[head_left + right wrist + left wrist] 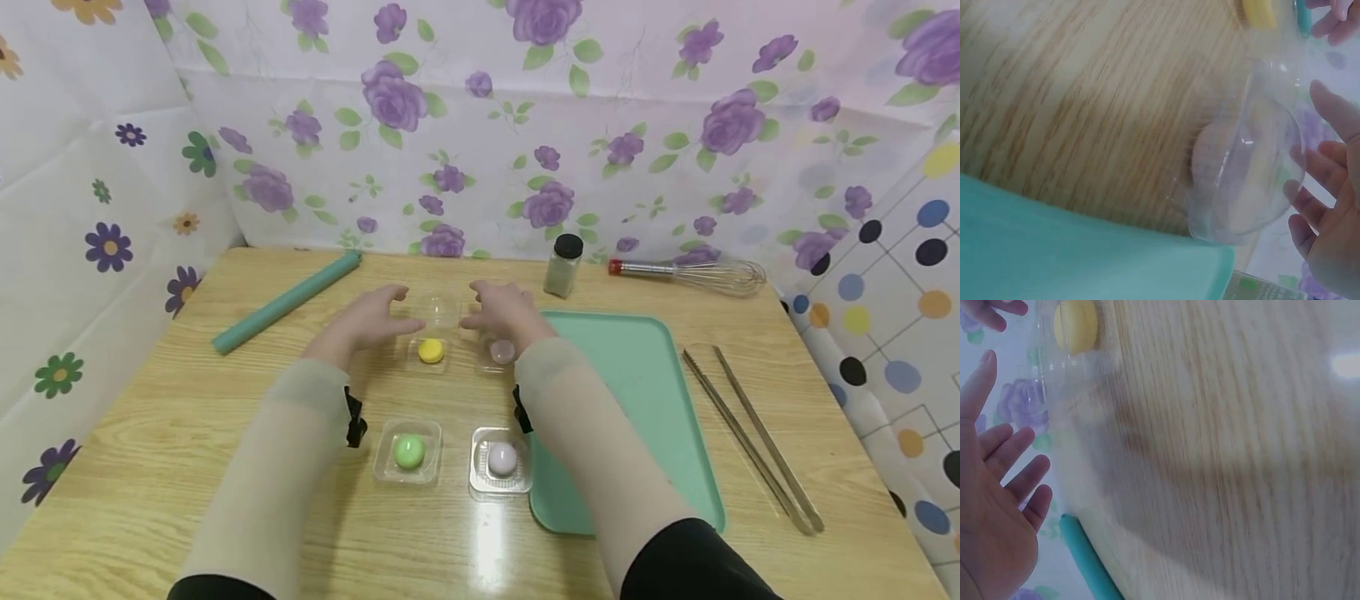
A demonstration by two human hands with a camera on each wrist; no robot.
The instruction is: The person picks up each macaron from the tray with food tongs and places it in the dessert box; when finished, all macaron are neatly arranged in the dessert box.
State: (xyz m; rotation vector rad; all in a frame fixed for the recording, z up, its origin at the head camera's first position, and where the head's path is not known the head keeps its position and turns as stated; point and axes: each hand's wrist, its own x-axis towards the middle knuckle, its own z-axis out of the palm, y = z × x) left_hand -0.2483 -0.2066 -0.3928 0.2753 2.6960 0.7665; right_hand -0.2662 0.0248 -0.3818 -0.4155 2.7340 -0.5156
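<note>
My left hand hovers with spread, relaxed fingers beside a clear plastic box holding a yellow macaron-like round. A clear domed lid stands behind that round, between my hands. On the other side my right hand is spread over a second clear box with a pale pinkish round. In the right wrist view, a clear dome is close to my right fingertips; whether they touch it I cannot tell. Closer to me are a green round and a pale lilac round, each in a clear box.
A green tray lies under my right forearm, with metal tongs to its right. Behind it stand a black-capped jar and a whisk. A teal rolling pin lies at the back left.
</note>
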